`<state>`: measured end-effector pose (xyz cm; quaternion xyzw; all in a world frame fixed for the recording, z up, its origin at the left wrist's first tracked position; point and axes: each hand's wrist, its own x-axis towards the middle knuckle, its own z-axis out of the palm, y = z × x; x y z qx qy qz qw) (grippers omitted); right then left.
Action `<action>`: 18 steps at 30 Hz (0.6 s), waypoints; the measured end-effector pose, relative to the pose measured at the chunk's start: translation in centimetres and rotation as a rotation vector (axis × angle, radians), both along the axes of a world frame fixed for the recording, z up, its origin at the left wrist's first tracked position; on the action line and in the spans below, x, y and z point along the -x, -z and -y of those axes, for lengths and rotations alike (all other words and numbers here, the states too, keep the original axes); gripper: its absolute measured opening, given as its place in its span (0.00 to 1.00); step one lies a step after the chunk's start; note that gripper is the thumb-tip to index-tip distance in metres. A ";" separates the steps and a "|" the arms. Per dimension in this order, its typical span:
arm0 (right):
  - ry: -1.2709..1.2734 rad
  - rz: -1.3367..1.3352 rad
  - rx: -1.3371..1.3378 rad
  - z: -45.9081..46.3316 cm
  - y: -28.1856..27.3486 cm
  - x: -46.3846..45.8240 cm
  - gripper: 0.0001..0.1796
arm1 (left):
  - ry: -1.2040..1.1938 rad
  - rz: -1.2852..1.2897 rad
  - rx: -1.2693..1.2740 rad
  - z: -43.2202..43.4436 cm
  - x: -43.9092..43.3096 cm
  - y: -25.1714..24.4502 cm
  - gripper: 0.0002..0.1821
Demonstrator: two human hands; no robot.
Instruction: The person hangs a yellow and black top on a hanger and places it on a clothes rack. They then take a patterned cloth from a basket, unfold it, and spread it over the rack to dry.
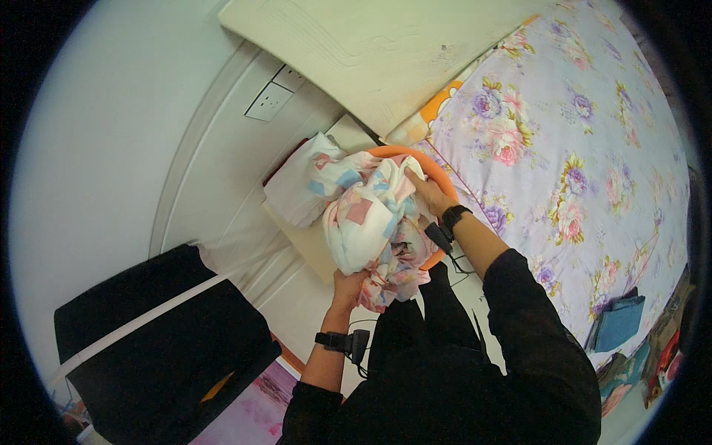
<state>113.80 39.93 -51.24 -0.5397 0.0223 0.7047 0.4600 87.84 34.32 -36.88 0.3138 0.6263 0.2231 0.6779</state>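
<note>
A bunched white cloth with pink and blue patches (364,214) fills the orange round basin (442,172) and spills over its near and left sides. My right hand (427,192) grips the cloth at the basin's right side, thumb on top. Under the near end of the bundle, my left hand (349,289) holds the fabric, its fingers partly hidden by the folds. Pink floral fabric (384,286) hangs close to the left hand. Each wrist wears a black strap with a small wired device.
Folded white fabric (297,192) lies on a cream surface (306,239) against the wall. To the right stretches a bed with a floral sheet (556,139), bearing a folded blue cloth (620,322). A cream headboard (356,50) stands behind. Black fabric (167,356) hangs at left.
</note>
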 end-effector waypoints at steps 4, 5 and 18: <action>-0.217 0.056 0.010 -1.7 1.3 1.1 0.27 | 0.025 -0.062 0.094 0.1 0.4 0.0 0.20; -0.281 0.043 0.032 -1.8 1.1 1.1 0.26 | 0.012 -0.027 0.067 0.1 0.4 0.0 0.20; -0.354 0.527 -0.692 5.1 -9.3 6.0 0.22 | -0.229 0.302 0.161 -0.2 0.1 -0.2 0.20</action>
